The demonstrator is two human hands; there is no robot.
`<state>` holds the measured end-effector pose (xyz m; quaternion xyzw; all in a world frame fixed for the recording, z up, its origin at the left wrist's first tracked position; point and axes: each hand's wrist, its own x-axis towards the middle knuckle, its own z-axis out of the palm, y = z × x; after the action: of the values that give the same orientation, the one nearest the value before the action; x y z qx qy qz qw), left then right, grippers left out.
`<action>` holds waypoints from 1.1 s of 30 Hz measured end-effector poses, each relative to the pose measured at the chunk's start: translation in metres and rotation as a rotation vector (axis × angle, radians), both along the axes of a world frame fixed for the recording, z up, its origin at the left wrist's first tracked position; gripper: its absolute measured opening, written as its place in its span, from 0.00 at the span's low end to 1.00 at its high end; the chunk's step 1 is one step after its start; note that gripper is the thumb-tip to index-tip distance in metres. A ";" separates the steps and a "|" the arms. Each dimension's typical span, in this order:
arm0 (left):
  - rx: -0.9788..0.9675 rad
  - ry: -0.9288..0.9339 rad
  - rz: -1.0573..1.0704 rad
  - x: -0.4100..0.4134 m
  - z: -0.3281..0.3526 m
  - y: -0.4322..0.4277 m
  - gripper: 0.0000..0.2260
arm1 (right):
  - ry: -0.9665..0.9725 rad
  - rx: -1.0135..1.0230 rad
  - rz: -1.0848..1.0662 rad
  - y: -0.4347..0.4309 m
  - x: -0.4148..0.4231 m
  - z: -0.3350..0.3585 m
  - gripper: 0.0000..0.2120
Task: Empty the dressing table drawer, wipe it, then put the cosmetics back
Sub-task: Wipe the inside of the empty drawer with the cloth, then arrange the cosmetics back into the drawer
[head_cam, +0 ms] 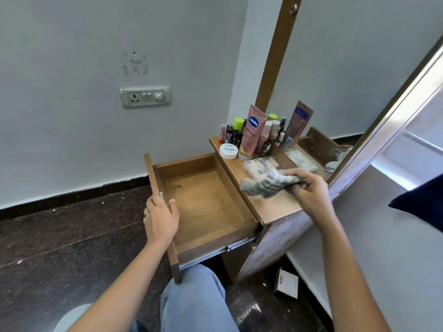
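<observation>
The wooden drawer (206,207) is pulled out of the dressing table and holds nothing. My left hand (159,216) grips its front panel from above, thumb inside the drawer. My right hand (306,190) holds a crumpled grey cloth (266,185) above the table top (275,207), to the right of the drawer. On the table top stand the cosmetics: a pink Vaseline tube (251,133), a white nail polish jar (229,150), several small bottles (233,133) and a clear case of lipsticks (259,166).
A mirror (335,92) in a brown frame rises behind the table and reflects the cosmetics. A switch plate (145,97) is on the white wall. My knee in blue jeans (194,298) is below the drawer. A small box (286,283) lies on the dark floor.
</observation>
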<state>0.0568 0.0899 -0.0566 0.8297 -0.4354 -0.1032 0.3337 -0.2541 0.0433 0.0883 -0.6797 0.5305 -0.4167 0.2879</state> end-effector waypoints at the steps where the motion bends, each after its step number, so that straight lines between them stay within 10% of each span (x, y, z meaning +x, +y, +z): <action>1: -0.002 0.007 0.005 0.000 -0.001 0.001 0.23 | 0.087 -0.104 -0.005 -0.006 -0.012 -0.003 0.24; 7: 0.002 0.010 0.022 -0.002 0.001 0.003 0.22 | 0.731 -0.025 0.191 -0.022 -0.068 -0.049 0.27; 18: 0.010 0.005 0.038 -0.003 0.002 0.002 0.21 | 0.718 -0.041 0.267 -0.036 -0.061 -0.057 0.27; 27: 0.007 0.000 0.043 -0.003 -0.001 0.001 0.20 | 1.012 0.319 0.354 -0.034 -0.049 -0.013 0.30; 33: -0.010 0.020 0.043 -0.001 -0.002 0.000 0.19 | 0.406 -0.087 0.057 -0.058 0.008 0.040 0.20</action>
<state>0.0559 0.0904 -0.0586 0.8360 -0.4147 -0.1023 0.3445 -0.2464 -0.0145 0.1286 -0.7764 0.5397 -0.2851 0.1571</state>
